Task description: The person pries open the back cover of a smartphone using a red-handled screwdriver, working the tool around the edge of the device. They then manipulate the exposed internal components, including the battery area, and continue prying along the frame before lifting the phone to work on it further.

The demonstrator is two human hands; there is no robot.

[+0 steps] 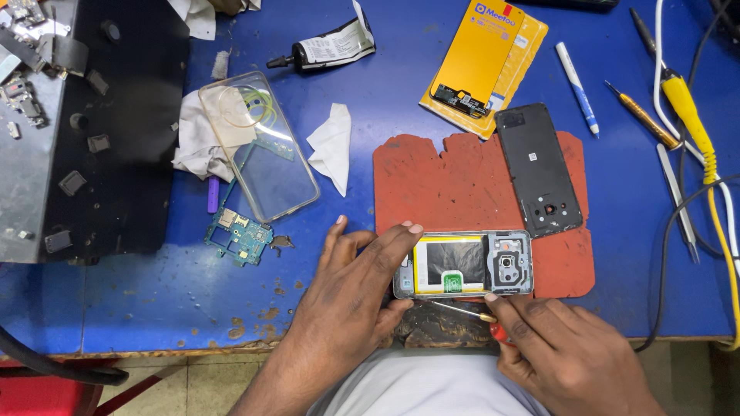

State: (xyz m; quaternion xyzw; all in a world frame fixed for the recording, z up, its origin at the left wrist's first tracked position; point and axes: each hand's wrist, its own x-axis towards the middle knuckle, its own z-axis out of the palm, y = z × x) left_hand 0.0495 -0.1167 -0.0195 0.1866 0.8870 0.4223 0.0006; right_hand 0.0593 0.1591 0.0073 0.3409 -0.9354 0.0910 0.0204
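1. Opened phone (463, 264), back cover off, lies lengthwise on the lower edge of the red work mat (462, 185), close to the near rim of the blue desk (385, 115); the mat likely keeps it from sliding and catches small parts.
2. Left hand (351, 296) closes its grip on the phone's left end, fingers over the top edge and thumb below, bracing the frame against tool pressure.
3. Right hand (566, 354) clamps a small red-handled screwdriver (462, 310); its thin shaft runs toward 9 o'clock along the phone's lower edge. Whether the tip touches the frame cannot be told.
4. Removed black back cover (537, 169) rests at 1 o'clock from the phone, half on the mat, out of the hands' way.
5. Clear case (258, 146) and bare green circuit board (240, 233) sit at 10 o'clock, well apart.
6. Yellow parts pack (486, 62) at 12 o'clock; glue tube (327, 46) at 11 o'clock.
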